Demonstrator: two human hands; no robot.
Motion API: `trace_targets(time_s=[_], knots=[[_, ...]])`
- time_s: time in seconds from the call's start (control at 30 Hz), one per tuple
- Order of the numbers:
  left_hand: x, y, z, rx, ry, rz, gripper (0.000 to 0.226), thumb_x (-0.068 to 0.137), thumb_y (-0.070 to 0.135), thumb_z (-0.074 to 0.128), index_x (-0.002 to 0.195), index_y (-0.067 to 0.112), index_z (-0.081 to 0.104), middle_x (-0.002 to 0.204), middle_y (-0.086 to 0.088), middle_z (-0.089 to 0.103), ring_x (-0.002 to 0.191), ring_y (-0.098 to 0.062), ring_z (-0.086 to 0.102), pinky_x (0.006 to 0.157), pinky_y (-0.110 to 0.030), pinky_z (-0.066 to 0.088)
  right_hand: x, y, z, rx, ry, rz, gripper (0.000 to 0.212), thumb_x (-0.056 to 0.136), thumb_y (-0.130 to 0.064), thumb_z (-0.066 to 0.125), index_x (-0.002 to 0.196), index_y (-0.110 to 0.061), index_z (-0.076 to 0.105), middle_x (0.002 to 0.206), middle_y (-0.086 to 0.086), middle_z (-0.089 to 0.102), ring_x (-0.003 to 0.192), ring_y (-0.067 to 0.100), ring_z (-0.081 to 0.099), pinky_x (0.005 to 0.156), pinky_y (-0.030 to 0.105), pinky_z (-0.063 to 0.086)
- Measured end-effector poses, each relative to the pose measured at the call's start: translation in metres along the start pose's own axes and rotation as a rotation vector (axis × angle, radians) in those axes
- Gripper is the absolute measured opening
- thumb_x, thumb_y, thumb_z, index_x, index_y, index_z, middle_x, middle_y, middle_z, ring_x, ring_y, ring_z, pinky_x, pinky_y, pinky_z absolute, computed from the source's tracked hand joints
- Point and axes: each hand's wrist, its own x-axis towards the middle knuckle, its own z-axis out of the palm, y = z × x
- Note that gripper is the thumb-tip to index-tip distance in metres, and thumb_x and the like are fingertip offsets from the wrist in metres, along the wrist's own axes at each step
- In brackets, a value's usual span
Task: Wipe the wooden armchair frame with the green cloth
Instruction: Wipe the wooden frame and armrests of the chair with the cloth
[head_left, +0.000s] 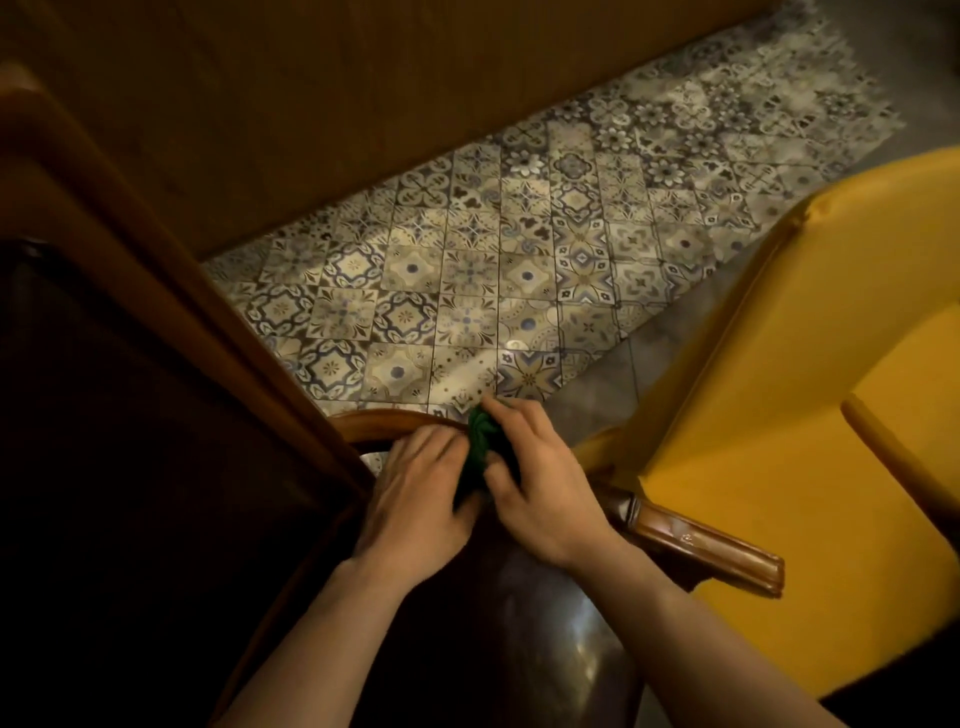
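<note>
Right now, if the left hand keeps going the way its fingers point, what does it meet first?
The green cloth, bunched on the curved wooden frame between the left hand and the right hand. The fingertips look to be touching it already, though depth is unclear.

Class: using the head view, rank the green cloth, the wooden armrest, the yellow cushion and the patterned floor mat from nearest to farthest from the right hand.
1. Green cloth: gripped by the right hand.
2. Armrest: just right of the wrist.
3. Cushion: farther right.
4. Mat: on the floor below; placed last on depth, hedged.
</note>
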Motion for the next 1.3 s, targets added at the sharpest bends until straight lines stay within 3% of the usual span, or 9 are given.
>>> trace_targets(time_s=[0.1,0.17,0.23,0.3,0.37,0.43,0.6,0.93,1.3], knots=[[-0.002,-0.037,-0.009,-0.109,0.094,-0.006,0.051,0.073,0.032,0.059,0.119,0.011,0.063,0.131,-0.002,0.057,0.125,-0.022,0.049,0.108,-0.037,0.038,0.003,0.002,0.03,-0.255,-0.021,-0.086,0.06,0.096,-0.033,0.055,0.15,-0.012,0.039,0.153,0.011,0.043,0.145,0.029,0.034,0.12,0.041,0.028],[0.004,-0.055,-0.014,-0.142,0.138,-0.018,0.053,0.08,0.024,0.055,0.131,0.011,0.058,0.145,-0.004,0.051,0.137,-0.021,0.042,0.116,-0.039,0.032,0.008,0.001,0.05,-0.416,-0.055,-0.128,0.064,0.096,-0.041,0.051,0.153,-0.014,0.035,0.159,0.011,0.036,0.151,0.03,0.022,0.124,0.048,0.017],[0.015,-0.062,-0.011,-0.108,0.069,0.017,0.054,0.096,0.019,0.043,0.15,0.013,0.041,0.163,-0.002,0.032,0.152,-0.016,0.021,0.125,-0.039,0.016,0.012,0.002,0.066,-0.513,-0.066,-0.156,0.064,0.095,-0.036,0.052,0.152,-0.014,0.035,0.162,0.012,0.032,0.153,0.032,0.017,0.124,0.05,0.013],[0.023,-0.062,-0.001,-0.063,-0.034,0.06,0.057,0.105,0.035,0.021,0.161,0.02,0.017,0.169,0.004,0.008,0.155,-0.007,-0.003,0.126,-0.036,0.0,0.015,0.005,0.074,-0.565,-0.04,-0.176,0.057,0.095,-0.024,0.049,0.15,-0.011,0.039,0.162,0.014,0.031,0.152,0.032,0.019,0.123,0.049,0.016],[0.026,-0.063,0.008,-0.026,-0.084,0.066,0.065,0.1,0.048,-0.001,0.161,0.025,0.0,0.168,0.011,-0.005,0.152,-0.001,-0.015,0.125,-0.034,-0.006,0.018,0.011,0.076,-0.593,-0.001,-0.196,0.05,0.098,-0.019,0.046,0.148,-0.01,0.042,0.161,0.014,0.033,0.152,0.032,0.023,0.123,0.046,0.018],[0.026,-0.065,0.014,0.003,-0.085,0.069,0.067,0.097,0.051,-0.008,0.16,0.027,-0.005,0.168,0.013,-0.009,0.15,0.001,-0.019,0.125,-0.034,-0.007,0.021,0.018,0.072,-0.609,0.006,-0.211,0.048,0.1,-0.019,0.044,0.148,-0.014,0.042,0.161,0.013,0.033,0.15,0.032,0.026,0.123,0.045,0.022],[0.026,-0.066,0.022,0.149,-0.078,0.063,0.068,0.097,0.05,-0.009,0.159,0.024,-0.01,0.167,0.008,-0.016,0.151,-0.005,-0.023,0.124,-0.037,-0.01,0.004,0.031,0.046,-0.631,0.022,-0.13,0.054,0.098,-0.017,0.053,0.15,-0.017,0.041,0.16,0.015,0.036,0.146,0.035,0.035,0.118,0.046,0.034],[0.027,-0.063,0.028,0.182,-0.035,0.033,0.066,0.101,0.051,0.005,0.16,0.025,-0.007,0.169,0.006,-0.01,0.153,-0.009,-0.019,0.124,-0.038,-0.011,-0.048,0.057,0.004,-0.687,-0.017,0.024,0.067,0.094,-0.014,0.061,0.154,-0.021,0.033,0.164,0.009,0.029,0.15,0.035,0.027,0.119,0.05,0.03],[0.027,-0.065,0.033,0.177,-0.011,0.039,0.067,0.1,0.054,0.0,0.16,0.024,-0.006,0.168,0.008,-0.011,0.153,-0.007,-0.018,0.123,-0.033,-0.016,-0.037,0.047,0.019,-0.618,0.063,0.022,0.056,0.097,-0.011,0.057,0.15,-0.014,0.041,0.16,0.011,0.036,0.15,0.034,0.027,0.121,0.047,0.028]])
